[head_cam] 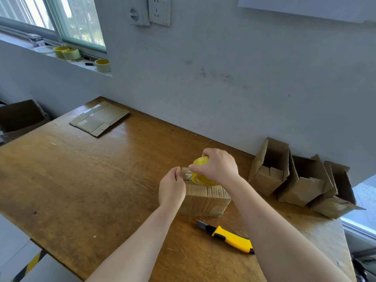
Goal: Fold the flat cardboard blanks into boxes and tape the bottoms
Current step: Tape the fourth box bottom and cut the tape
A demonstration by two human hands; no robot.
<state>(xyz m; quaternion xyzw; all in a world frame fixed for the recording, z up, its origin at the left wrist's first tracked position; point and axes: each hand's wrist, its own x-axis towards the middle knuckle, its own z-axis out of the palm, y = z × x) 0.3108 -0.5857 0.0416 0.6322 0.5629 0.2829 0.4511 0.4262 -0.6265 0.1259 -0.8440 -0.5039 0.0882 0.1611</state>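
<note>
Head view: right hand [218, 166] grasps the yellow tape roll [200, 176] from above, fingers curled over its top and thumb on the near-left side. The roll stands on edge on top of the cardboard box [205, 200]. Left hand [172, 187] sits just left of the right hand, fingers curled, fingertips pinching the clear tape end [187, 176] at the box's far-left corner; the film runs from those fingertips to the roll. The box sits on the bench [81, 180] directly under both hands, its corrugated side facing the camera.

The yellow-and-black utility knife [227, 237] lies flat on the bench near the box, below the right forearm, apart from both hands. Right of the right hand, three folded boxes [301, 180] lie tipped along the wall with open flaps, touching each other. Far left of the left hand, well apart, a stack of flat blanks [99, 118] lies at the bench's back corner. Three spare tape rolls [70, 53] stand on the windowsill [91, 69], upper left. Wall socket [159, 10] is above.
</note>
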